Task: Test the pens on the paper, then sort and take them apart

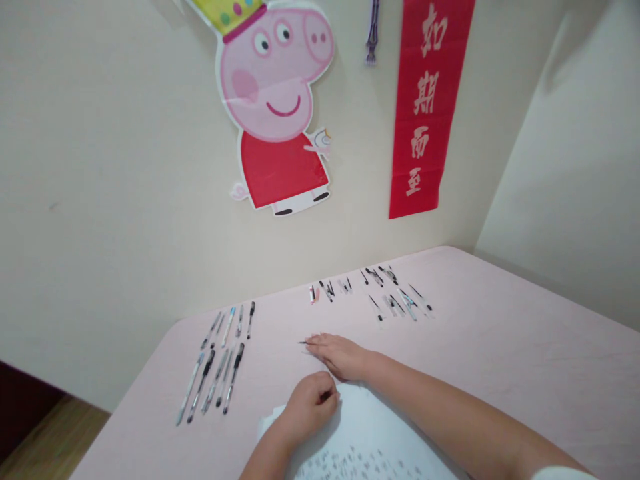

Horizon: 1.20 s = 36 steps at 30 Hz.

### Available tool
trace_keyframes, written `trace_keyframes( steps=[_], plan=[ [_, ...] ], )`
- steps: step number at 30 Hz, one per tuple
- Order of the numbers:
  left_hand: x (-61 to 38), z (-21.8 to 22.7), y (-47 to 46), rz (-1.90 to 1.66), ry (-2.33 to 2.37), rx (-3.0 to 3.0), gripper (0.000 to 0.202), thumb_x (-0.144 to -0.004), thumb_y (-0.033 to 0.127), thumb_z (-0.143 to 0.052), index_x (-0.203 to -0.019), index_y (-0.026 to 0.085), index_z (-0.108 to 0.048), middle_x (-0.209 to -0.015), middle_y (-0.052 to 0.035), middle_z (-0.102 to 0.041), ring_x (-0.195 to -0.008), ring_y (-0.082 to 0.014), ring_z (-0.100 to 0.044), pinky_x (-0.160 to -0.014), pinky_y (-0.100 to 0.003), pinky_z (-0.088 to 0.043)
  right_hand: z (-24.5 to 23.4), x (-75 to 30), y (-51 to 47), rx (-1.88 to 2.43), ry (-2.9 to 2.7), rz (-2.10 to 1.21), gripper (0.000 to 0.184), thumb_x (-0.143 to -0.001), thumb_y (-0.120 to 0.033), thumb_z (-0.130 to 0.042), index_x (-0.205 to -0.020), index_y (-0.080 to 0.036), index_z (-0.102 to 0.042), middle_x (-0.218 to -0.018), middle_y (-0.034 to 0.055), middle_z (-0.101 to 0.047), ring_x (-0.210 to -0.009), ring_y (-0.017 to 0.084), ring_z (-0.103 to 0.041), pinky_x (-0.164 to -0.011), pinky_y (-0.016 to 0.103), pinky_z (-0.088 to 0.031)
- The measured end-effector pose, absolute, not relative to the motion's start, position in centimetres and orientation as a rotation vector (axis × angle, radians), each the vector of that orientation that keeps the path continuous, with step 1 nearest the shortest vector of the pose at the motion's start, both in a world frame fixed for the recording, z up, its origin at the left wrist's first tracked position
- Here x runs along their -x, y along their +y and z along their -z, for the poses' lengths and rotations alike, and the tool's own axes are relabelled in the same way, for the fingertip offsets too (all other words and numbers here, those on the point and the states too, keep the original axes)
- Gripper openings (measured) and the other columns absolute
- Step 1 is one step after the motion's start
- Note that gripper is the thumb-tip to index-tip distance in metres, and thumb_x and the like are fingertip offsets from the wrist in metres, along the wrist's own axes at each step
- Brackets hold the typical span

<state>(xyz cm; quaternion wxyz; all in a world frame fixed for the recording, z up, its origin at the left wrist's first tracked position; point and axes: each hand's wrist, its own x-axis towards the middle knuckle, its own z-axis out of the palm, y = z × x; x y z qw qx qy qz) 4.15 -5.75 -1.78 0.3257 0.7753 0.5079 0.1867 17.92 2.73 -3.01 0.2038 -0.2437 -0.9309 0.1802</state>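
Note:
My right hand (341,355) reaches across to the middle of the pink tabletop, palm down, its fingers over a thin dark pen part (303,343) whose pointed end sticks out to the left. Most of that part is hidden under the fingers. Closer to me, my left hand (314,403) is curled into a fist at the upper edge of a stack of white paper (370,427) with dark handwriting. Whatever the fist may hold is hidden. To the left, several pens lie side by side in two rows, among them a black-capped pen (234,379) and a white pen with a blue end (190,390).
Along the back of the pink table (525,347) lie groups of small pen parts (393,305), with a small white-and-red item (313,294) beside them. Behind the table stands a wall with a cartoon pig cutout (285,160) and a red banner (425,160).

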Motion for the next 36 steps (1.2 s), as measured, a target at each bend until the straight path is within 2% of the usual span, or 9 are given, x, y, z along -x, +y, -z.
trace_keyframes(
  steps=[9,14,18,22,30,36],
  plan=[
    [-4.1,1.6,-5.8,-0.501,1.341,-2.048,0.012,-0.07,0.016,-0.046,-0.058,0.017,-0.048,-0.061,0.0024,-0.046,-0.061,-0.0112,-0.042,-0.058,-0.024,-0.029,5.0,-19.2,3.1,1.073,-2.387,-0.436,0.042,-0.088,-0.01,-0.04,-0.127,-0.017,-0.052,-0.138,0.0119,-0.045,-0.128,0.021,-0.04,-0.108,0.039,-0.029],
    [-4.2,1.3,-5.8,-0.485,1.348,-2.049,0.013,-0.07,0.016,-0.045,-0.057,0.017,-0.047,-0.061,0.003,-0.044,-0.061,-0.0108,-0.041,-0.058,-0.024,-0.029,5.2,-21.1,3.8,1.393,-2.237,-0.397,0.056,-0.079,0.004,-0.035,-0.129,-0.014,-0.05,-0.142,0.0131,-0.039,-0.134,0.022,-0.03,-0.11,0.043,-0.022],
    [-4.3,1.2,-5.9,-0.489,1.345,-2.044,0.014,-0.072,0.017,-0.046,-0.058,0.017,-0.046,-0.061,0.0028,-0.044,-0.061,-0.0108,-0.041,-0.058,-0.024,-0.028,4.9,-21.7,4.5,1.533,-2.15,-0.361,0.062,-0.073,0.008,-0.032,-0.13,-0.011,-0.049,-0.143,0.0133,-0.038,-0.134,0.023,-0.029,-0.11,0.043,-0.024],
    [-4.2,1.5,-5.8,-0.491,1.356,-2.056,0.015,-0.073,0.018,-0.046,-0.058,0.017,-0.047,-0.061,0.0028,-0.045,-0.061,-0.0108,-0.042,-0.058,-0.024,-0.028,4.7,-21.2,5.2,1.671,-2.085,-0.306,0.062,-0.073,0.008,-0.031,-0.13,-0.006,-0.048,-0.142,0.0158,-0.039,-0.133,0.024,-0.032,-0.11,0.04,-0.025],
    [-4.0,2.0,-5.6,-0.487,1.36,-2.054,0.014,-0.073,0.018,-0.047,-0.059,0.016,-0.051,-0.062,0.0026,-0.046,-0.062,-0.0107,-0.043,-0.058,-0.023,-0.028,4.4,-20.8,6.1,1.869,-1.997,-0.161,0.054,-0.079,0.003,-0.031,-0.131,-0.005,-0.047,-0.14,0.0161,-0.042,-0.13,0.023,-0.036,-0.108,0.033,-0.023],
    [-4.0,2.0,-5.7,-0.499,1.358,-2.048,0.015,-0.074,0.019,-0.047,-0.061,0.016,-0.052,-0.063,0.0023,-0.048,-0.063,-0.0108,-0.044,-0.059,-0.023,-0.029,3.6,-20.9,6.2,1.94,-1.992,-0.117,0.052,-0.08,-0.001,-0.034,-0.13,-0.006,-0.048,-0.139,0.0169,-0.043,-0.13,0.026,-0.035,-0.107,0.037,-0.019]
  ],
)
